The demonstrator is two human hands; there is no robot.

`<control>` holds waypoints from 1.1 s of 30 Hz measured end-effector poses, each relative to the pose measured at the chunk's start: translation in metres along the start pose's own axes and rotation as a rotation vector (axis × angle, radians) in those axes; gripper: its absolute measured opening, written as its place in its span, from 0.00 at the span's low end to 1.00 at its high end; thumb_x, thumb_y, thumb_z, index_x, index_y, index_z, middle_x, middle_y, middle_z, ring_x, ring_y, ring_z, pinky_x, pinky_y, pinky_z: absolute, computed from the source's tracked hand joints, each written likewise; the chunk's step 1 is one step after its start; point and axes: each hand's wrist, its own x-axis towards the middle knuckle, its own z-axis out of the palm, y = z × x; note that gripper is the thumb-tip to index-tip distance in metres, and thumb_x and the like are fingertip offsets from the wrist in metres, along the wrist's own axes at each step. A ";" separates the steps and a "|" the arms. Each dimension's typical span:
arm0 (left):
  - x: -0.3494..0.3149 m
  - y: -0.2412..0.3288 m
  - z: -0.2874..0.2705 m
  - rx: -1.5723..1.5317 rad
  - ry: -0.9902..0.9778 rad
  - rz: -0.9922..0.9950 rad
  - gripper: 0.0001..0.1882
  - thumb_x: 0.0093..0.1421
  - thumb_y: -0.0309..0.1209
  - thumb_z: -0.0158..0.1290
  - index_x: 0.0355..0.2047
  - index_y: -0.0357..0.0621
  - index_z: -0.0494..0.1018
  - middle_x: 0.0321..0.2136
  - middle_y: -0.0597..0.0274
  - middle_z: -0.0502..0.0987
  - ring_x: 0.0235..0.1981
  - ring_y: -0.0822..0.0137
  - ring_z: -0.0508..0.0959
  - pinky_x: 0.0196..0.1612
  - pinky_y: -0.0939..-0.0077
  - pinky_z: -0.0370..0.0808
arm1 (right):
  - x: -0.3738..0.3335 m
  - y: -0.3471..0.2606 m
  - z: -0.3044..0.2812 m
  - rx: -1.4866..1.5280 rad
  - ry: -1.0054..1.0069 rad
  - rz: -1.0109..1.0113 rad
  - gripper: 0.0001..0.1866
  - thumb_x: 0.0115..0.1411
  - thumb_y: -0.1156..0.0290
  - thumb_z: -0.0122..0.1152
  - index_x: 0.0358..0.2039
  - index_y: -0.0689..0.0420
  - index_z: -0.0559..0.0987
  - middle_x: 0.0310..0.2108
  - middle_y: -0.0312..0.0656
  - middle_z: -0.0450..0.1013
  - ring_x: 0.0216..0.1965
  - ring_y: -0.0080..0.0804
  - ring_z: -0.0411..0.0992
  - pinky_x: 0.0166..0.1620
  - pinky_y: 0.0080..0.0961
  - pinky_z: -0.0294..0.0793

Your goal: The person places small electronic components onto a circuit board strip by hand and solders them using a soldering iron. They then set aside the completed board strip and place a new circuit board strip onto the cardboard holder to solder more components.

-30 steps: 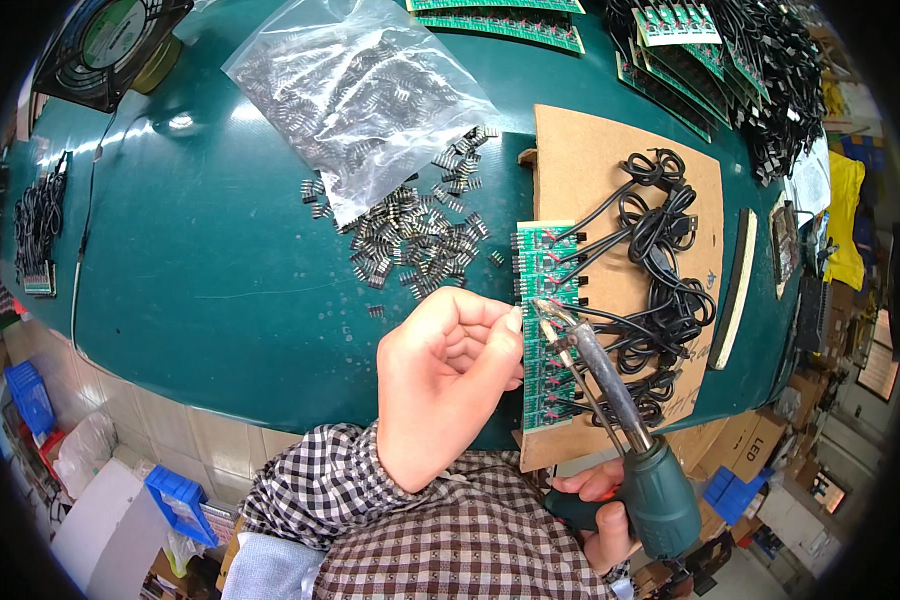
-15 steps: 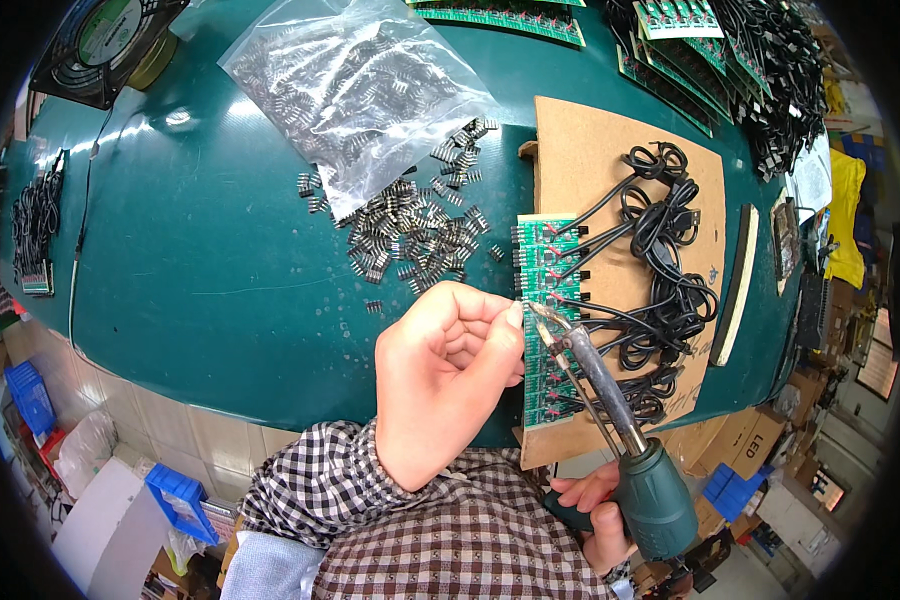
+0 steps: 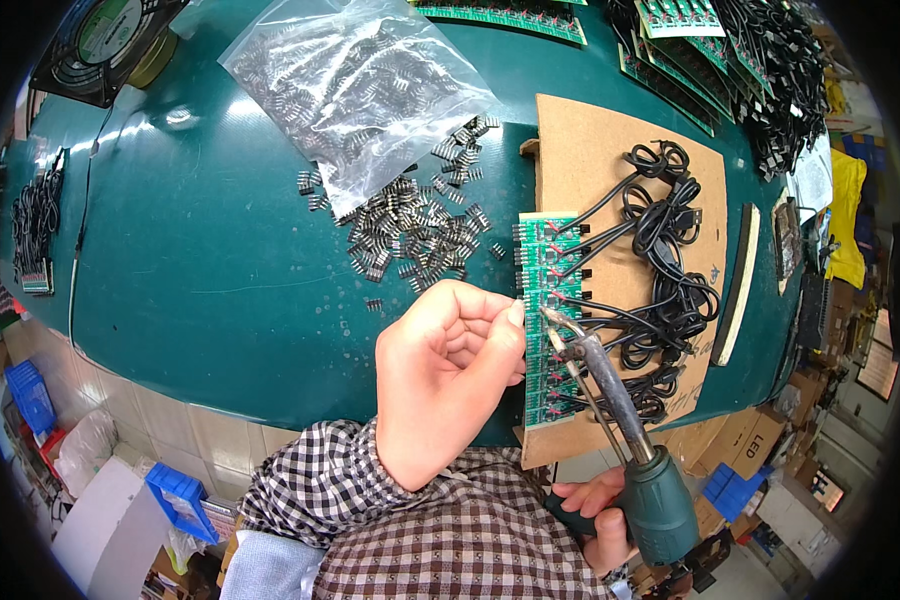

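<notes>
Your left hand [image 3: 445,365] pinches thumb to forefinger at the left side of the circuit board [image 3: 536,395], its contents hidden; your right [image 3: 609,535] wraps the soldering iron [image 3: 662,512]. The board lies along the left edge of the cardboard [image 3: 582,150]. It's probably light, stiff and brittle: hold its edges, clear of the likely hot tip.

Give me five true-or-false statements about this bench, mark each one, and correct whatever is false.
1. The right hand holds a soldering iron. True.
2. The left hand is touching the plastic bag. False: it is at the left edge of the green circuit board.
3. Black cables lie over the brown cardboard. True.
4. The small loose parts are piled on the cardboard. False: they lie on the green table.
5. A fan is at the upper left. True.
</notes>
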 end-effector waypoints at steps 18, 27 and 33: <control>0.000 0.002 0.000 -0.024 -0.018 -0.018 0.05 0.56 0.24 0.49 0.29 0.33 0.67 0.22 0.64 0.73 0.21 0.81 0.72 0.25 0.89 0.71 | 0.000 0.007 0.004 0.101 0.053 -0.059 0.22 0.52 0.57 0.56 0.29 0.66 0.64 0.19 0.41 0.63 0.20 0.30 0.66 0.31 0.36 0.76; 0.000 0.000 -0.001 -0.017 -0.014 -0.011 0.05 0.55 0.24 0.49 0.29 0.33 0.67 0.22 0.64 0.73 0.21 0.81 0.71 0.25 0.90 0.71 | 0.003 0.003 0.003 0.043 -0.033 -0.033 0.23 0.52 0.55 0.54 0.28 0.66 0.64 0.19 0.42 0.63 0.21 0.31 0.67 0.32 0.36 0.76; 0.000 -0.002 -0.001 0.010 -0.010 0.023 0.04 0.56 0.23 0.47 0.29 0.32 0.67 0.22 0.59 0.74 0.20 0.75 0.74 0.23 0.85 0.73 | 0.004 -0.004 0.012 -0.031 0.046 0.005 0.23 0.52 0.55 0.54 0.28 0.65 0.64 0.18 0.42 0.63 0.21 0.32 0.67 0.32 0.37 0.76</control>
